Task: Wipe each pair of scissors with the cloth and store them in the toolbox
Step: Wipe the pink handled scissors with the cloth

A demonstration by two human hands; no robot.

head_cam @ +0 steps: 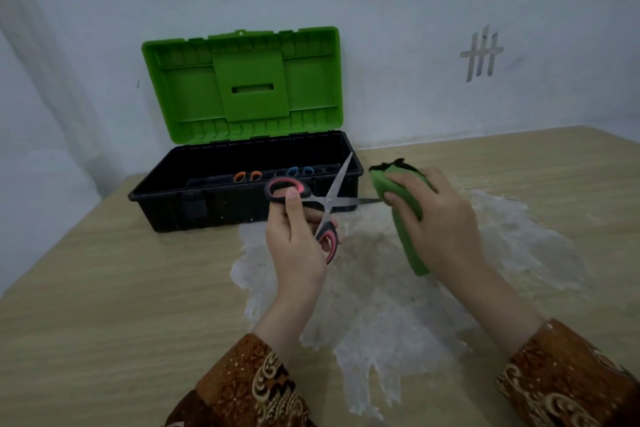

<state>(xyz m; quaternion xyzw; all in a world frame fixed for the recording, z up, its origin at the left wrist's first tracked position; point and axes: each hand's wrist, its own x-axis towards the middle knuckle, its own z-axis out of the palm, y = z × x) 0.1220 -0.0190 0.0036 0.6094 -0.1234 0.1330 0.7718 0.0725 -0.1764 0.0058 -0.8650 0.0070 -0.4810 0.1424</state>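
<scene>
- Nearest: patterned sleeves [242, 388] at the near edge of the worktop [86, 288], forearms reaching out over a crinkled clear plastic sheet [381, 322] spread across the middle.
- Left hand [294, 239] clamped on the scissors [313, 208], thumb through the upper pink-and-black loop, fingers around the lower loop; blades spread wide apart, held above the sheet.
- One blade pointing up and away toward the far edge, the other lying level, long axis running rightward from the left hand straight into the cloth.
- Right hand [433, 215] closed around the green cloth [405, 215], pinching it over the tip of the level blade; cloth folded, hanging down past the palm toward the near edge.
- Judged step: wiping along the level blade, stroke to follow that left-to-right axis; upright blade likely next.
- Farthest: toolbox [242, 204] by the far left corner, against the wall, green lid up; orange-handled [247, 176] and blue-handled [299, 171] scissors already inside; left hand nearer to it for storing.
</scene>
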